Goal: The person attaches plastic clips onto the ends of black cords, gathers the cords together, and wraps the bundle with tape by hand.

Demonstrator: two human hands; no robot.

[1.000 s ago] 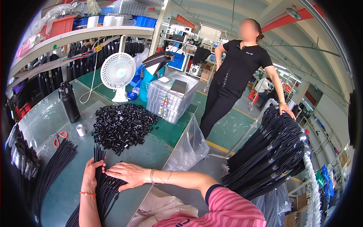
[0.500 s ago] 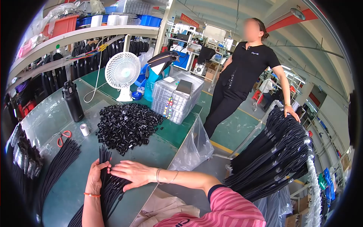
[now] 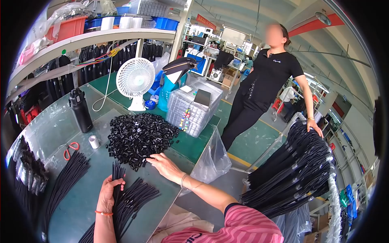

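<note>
Two hands: left hand (image 3: 108,193) fingers clasp black cords (image 3: 129,200); right hand (image 3: 164,165) fingers spread, touching clip pile (image 3: 139,137).

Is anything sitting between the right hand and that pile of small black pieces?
Nothing visible. The right hand lies open on the green table with its fingertips at the near edge of the pile of small black pieces. The left hand holds the bundle of black cords, off to the side.
</note>
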